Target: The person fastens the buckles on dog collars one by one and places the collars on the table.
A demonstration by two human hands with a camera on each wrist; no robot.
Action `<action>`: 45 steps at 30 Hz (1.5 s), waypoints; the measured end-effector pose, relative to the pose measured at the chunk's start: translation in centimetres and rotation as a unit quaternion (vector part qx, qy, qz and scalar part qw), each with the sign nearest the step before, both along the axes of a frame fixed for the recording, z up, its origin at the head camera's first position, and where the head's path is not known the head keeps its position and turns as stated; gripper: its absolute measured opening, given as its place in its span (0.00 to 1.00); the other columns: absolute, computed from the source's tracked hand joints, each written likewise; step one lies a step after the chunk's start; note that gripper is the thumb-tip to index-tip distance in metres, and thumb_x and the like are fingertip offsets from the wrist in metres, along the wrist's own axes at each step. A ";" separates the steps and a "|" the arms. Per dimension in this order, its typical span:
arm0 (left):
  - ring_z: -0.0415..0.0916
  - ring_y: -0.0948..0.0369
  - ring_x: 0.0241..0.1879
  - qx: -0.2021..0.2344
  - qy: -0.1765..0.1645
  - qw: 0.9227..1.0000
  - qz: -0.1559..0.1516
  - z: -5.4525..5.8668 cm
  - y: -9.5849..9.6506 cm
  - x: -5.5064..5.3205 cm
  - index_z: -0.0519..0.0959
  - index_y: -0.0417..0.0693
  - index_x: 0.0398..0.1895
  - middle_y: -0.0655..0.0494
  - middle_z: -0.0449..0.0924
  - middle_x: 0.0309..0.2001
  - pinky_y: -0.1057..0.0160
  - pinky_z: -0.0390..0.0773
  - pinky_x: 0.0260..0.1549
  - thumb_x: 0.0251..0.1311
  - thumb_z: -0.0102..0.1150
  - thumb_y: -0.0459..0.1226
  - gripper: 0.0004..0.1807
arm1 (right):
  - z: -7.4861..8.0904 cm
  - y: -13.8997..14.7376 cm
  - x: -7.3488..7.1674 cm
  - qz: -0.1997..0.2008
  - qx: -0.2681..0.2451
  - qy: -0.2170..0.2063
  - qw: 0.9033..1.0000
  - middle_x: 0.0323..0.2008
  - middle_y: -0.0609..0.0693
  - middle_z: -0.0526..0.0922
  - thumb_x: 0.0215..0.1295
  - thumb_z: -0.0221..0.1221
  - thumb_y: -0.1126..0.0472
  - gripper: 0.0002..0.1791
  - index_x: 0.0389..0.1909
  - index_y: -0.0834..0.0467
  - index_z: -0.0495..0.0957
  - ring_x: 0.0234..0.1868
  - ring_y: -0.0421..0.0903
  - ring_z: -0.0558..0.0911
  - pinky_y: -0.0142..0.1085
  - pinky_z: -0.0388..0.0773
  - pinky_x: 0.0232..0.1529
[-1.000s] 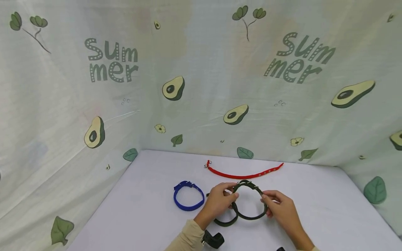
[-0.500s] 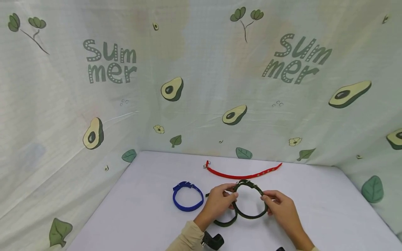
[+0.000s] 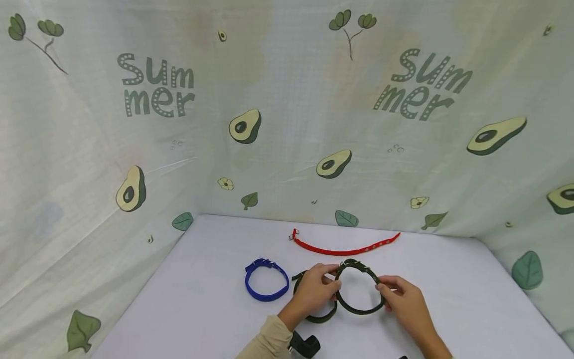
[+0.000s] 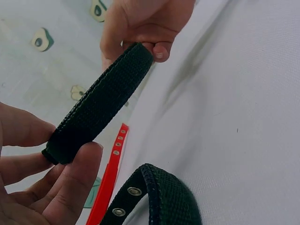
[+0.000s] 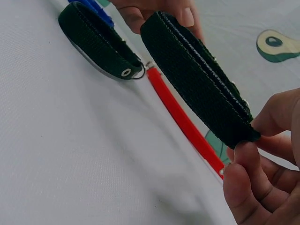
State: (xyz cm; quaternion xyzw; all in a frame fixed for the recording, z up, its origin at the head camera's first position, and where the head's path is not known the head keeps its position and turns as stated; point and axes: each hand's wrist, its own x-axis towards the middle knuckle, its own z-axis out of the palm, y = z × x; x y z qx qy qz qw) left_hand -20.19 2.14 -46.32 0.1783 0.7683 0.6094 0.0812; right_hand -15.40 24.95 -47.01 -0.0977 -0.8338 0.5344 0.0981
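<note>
A dark green collar, buckled into a loop, is held up above the table between both hands. My left hand pinches its left side between thumb and fingers. On the opposite side my right hand pinches the band; in the right wrist view the fingertips press on the webbing. A second dark green collar, also looped, lies on the table partly hidden behind the left hand. Its metal eyelets show in the left wrist view. The held collar's buckle side faces the far edge.
Left of the hands lies a blue collar, closed in a ring. A red collar stretches in a shallow curve near the back of the white table. A printed cloth hangs behind and beside the table.
Both hands and the held collar have shifted slightly to the right, so more of the second green collar shows beside the left hand. The grips look the same.
</note>
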 end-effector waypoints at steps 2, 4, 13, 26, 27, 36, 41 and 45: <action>0.81 0.68 0.31 0.000 0.002 1.000 0.000 0.1 0.0 0.0 0.78 0.44 0.61 0.57 0.79 0.48 0.67 0.81 0.27 0.63 0.65 0.31 0.22 | 0.0 0.1 -0.1 -0.001 0.001 -0.004 1.000 0.37 0.56 0.87 0.65 0.66 0.63 0.13 0.48 0.64 0.83 0.25 0.43 0.80 0.34 0.80 0.26; 0.82 0.68 0.33 -0.003 0.002 1.000 -0.001 0.1 0.0 0.0 0.78 0.43 0.61 0.57 0.81 0.49 0.67 0.81 0.28 0.62 0.65 0.31 0.23 | 0.1 0.2 -0.1 0.000 0.003 -0.007 1.000 0.37 0.56 0.87 0.65 0.66 0.63 0.13 0.48 0.64 0.83 0.25 0.43 0.80 0.34 0.79 0.26; 0.80 0.71 0.44 -0.070 0.021 0.997 -0.007 0.6 0.0 -0.5 0.78 0.50 0.64 0.61 0.81 0.55 0.70 0.80 0.36 0.59 0.70 0.34 0.28 | 0.6 0.6 -0.7 0.001 0.014 -0.011 1.000 0.36 0.56 0.85 0.66 0.65 0.63 0.13 0.49 0.65 0.82 0.24 0.43 0.80 0.33 0.77 0.25; 0.79 0.68 0.50 -0.156 0.036 0.987 -0.017 0.9 0.1 -0.5 0.77 0.51 0.65 0.61 0.81 0.53 0.58 0.77 0.54 0.54 0.75 0.40 0.32 | 0.6 0.9 -0.8 0.008 0.046 -0.027 0.999 0.36 0.54 0.83 0.67 0.63 0.62 0.13 0.49 0.64 0.82 0.22 0.44 0.79 0.33 0.76 0.24; 0.78 0.68 0.50 -0.161 0.040 0.986 -0.020 0.9 0.1 -0.5 0.77 0.50 0.65 0.61 0.81 0.54 0.58 0.76 0.54 0.54 0.75 0.41 0.33 | 0.5 1.0 -0.7 0.008 0.048 -0.028 0.998 0.35 0.53 0.83 0.67 0.63 0.62 0.13 0.49 0.64 0.82 0.22 0.44 0.79 0.33 0.76 0.24; 0.78 0.71 0.39 -0.172 0.033 0.983 -0.059 0.5 0.3 0.0 0.71 0.47 0.70 0.55 0.71 0.65 0.69 0.78 0.43 0.53 0.76 0.40 0.39 | 0.0 1.0 -0.5 0.006 0.061 -0.035 0.997 0.34 0.52 0.83 0.67 0.63 0.62 0.13 0.49 0.64 0.82 0.21 0.44 0.79 0.34 0.74 0.23; 0.77 0.71 0.37 -0.166 0.022 0.984 -0.055 0.3 0.4 0.2 0.71 0.47 0.70 0.55 0.69 0.66 0.71 0.78 0.38 0.53 0.76 0.39 0.39 | -0.1 1.0 -0.4 0.008 0.056 -0.038 0.998 0.34 0.53 0.83 0.67 0.63 0.62 0.13 0.48 0.64 0.82 0.21 0.45 0.79 0.33 0.74 0.23; 0.77 0.71 0.37 -0.160 0.026 0.985 -0.061 0.1 0.4 0.3 0.70 0.46 0.70 0.55 0.69 0.65 0.72 0.78 0.37 0.53 0.76 0.37 0.39 | -0.2 1.1 -0.3 0.007 0.066 -0.045 0.997 0.34 0.52 0.83 0.66 0.64 0.61 0.13 0.48 0.63 0.83 0.21 0.45 0.79 0.33 0.73 0.23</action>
